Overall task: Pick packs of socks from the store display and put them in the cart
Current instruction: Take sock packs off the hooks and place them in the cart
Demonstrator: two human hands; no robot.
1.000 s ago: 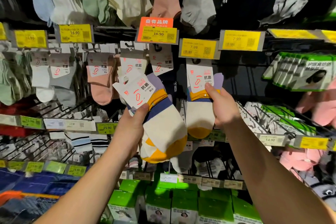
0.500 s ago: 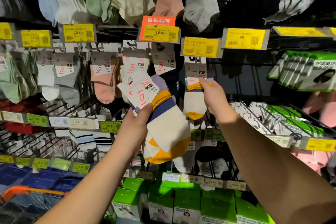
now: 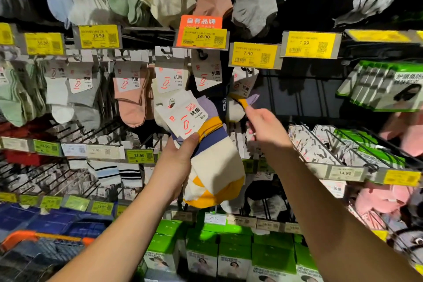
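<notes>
My left hand [image 3: 176, 162] grips a pack of socks [image 3: 212, 167], white with purple and yellow bands, by its white card label, in front of the display at centre. A matching pack [image 3: 242, 89] hangs from a hook under the 7.99 tag. My right hand [image 3: 265, 128] reaches up to it and pinches its yellow and purple cuff with the fingertips; the hand is blurred. The cart [image 3: 45, 249] with its orange handle shows at the bottom left.
Rows of hanging socks fill the display: pink [image 3: 132, 98], grey [image 3: 80, 89] and green pairs to the left. Green boxes [image 3: 206, 247] stand on the bottom shelf. Wire hooks [image 3: 343, 144] jut out at right. Yellow price tags [image 3: 254, 55] line the rails.
My right hand slid from a full grasp on the hanging pack's middle to a fingertip pinch on its cuff. The pack swung back and tilted. My left hand kept its pack.
</notes>
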